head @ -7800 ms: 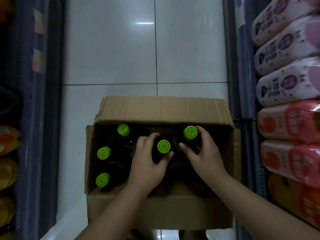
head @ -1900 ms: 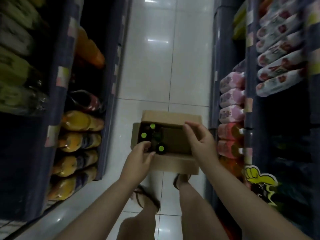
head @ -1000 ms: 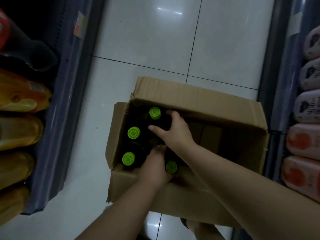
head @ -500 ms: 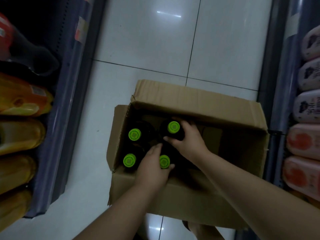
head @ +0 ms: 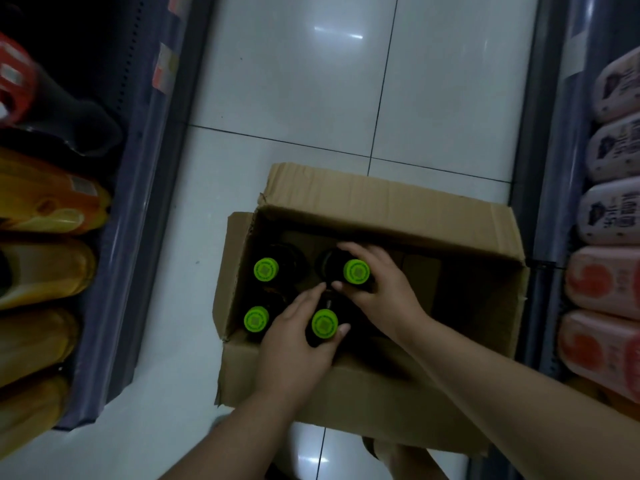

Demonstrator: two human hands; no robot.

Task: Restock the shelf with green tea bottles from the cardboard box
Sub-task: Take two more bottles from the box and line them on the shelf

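four green-capped bottles in cardboard box [head: 381, 209]; left hand [head: 298, 341] fingers wrapped on near bottle [head: 324, 323], right hand [head: 377, 282] on far bottle [head: 356, 271].

Matt corrugated cardboard box [head: 381, 202] — glossy tiled floor [head: 294, 81].

Inside the open cardboard box [head: 377, 209], the left hand [head: 298, 341] grips the near bottle [head: 324, 323] while the right hand [head: 384, 285] grips the far bottle [head: 356, 271].

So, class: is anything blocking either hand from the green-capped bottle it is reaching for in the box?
No. The left hand is wrapped around the near bottle, the right hand around the far one. The cardboard box is open on top.
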